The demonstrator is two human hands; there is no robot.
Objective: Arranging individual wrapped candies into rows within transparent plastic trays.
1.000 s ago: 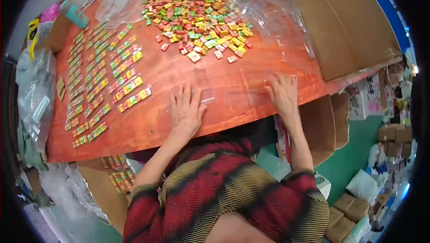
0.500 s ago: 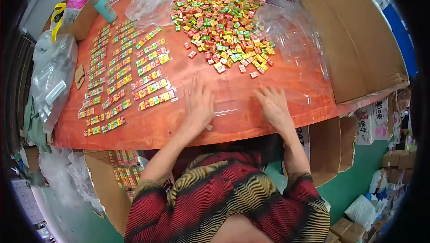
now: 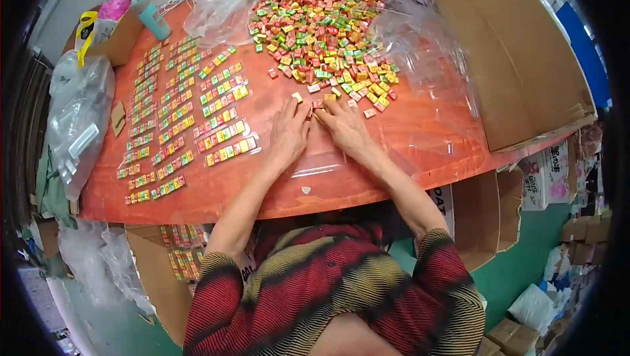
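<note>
A large pile of small red, yellow, green and orange boxes (image 3: 321, 34) covers the far middle of the table. At its near edge my left hand (image 3: 290, 134) lies low over the tabletop, fingers stretched, beside a loose yellow box (image 3: 297, 97). My right hand (image 3: 349, 134) reaches in from the right with its fingers apart. Its fingertips touch a few loose boxes (image 3: 317, 104) between the two hands; the fingers partly hide these. Just nearer than my hands lies a clear plastic tray or sleeve (image 3: 315, 169), hard to see against the red table.
Rows of small boxes in clear strips (image 3: 174, 123) fill the left of the red table (image 3: 262, 192). A tall cardboard box (image 3: 518, 61) stands at the right. Crumpled clear plastic (image 3: 426, 54) flanks the pile. A turquoise bottle (image 3: 151, 16) is at the far left.
Both hands have moved away from me to the pile's near edge. My right hand has also swung left, close to my left hand, and a few boxes now lie between them.
</note>
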